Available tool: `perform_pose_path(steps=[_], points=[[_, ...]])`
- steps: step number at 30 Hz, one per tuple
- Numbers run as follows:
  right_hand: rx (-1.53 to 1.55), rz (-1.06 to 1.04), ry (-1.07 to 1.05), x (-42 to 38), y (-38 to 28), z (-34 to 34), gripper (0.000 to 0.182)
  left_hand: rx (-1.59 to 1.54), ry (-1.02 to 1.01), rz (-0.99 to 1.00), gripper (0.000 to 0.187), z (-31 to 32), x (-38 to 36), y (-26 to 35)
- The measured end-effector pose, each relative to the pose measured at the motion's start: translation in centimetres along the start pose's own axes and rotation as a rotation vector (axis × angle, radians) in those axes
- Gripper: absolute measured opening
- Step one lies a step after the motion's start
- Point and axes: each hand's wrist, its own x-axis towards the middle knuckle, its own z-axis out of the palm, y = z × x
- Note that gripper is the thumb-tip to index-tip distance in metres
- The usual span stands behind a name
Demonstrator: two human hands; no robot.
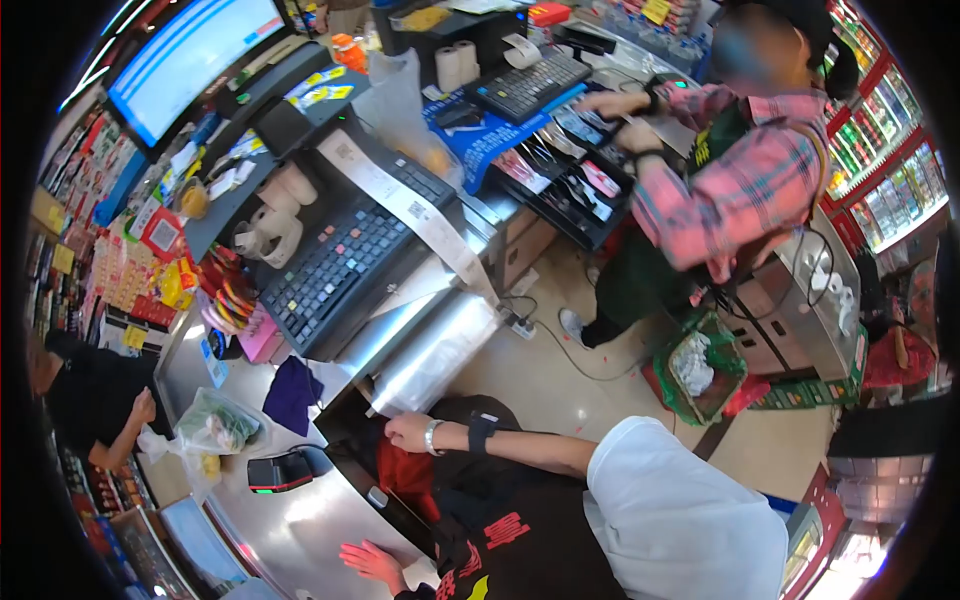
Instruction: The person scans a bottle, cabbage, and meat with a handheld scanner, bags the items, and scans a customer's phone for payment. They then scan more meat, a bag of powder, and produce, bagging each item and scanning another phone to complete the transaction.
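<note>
The clear plastic bags [435,350] were seen just below the keyboard [345,265] in view, laid in a flat stack. Their lower end was met by the right hand [407,433], its fingers bent and close together; whether plastic was pinched between them could not be told. The left hand [372,562] was held farther below the keyboard, fingers apart, over the metal counter [330,535], with nothing seen in its grasp.

Below the keyboard, the counter's edge was bordered by a dark recess—a red bag [405,470] was contained there, close to the right hand. To the keyboard's lower left, a purple cloth [292,395], a small black device [280,473] and a bagged item [215,425] were spread out. Beyond these, a person in black [105,400] was seen; to the keyboard's upper right, an open cash drawer [575,180] was attended by a person in plaid [740,190].
</note>
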Motion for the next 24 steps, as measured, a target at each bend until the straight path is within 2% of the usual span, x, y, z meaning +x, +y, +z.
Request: perform_pose_path(steps=[3,13,20,23,24], points=[[0.001,-0.07,-0.003,-0.2,1.4,0.9,0.021,-0.043,-0.009,-0.016,0.061,-1.0,-0.7,0.6],[-0.156,-0.15,-0.33,1.9,-0.7,0.9,0.024,-0.186,0.104,-0.022,0.057,-1.0,-2.2,1.3],[-0.229,-0.209,-0.533,5.1,-2.4,-0.1,0.027,-0.167,0.2,-0.065,0.054,-1.5,-2.8,2.5],[-0.177,-0.238,-0.483,5.8,-1.7,-2.0,0.025,-0.145,0.262,-0.058,0.053,-2.0,-2.8,3.0],[-0.099,-0.298,-0.338,5.5,-0.8,-2.7,0.027,-0.148,0.278,-0.059,0.053,-2.1,-2.9,3.1]])
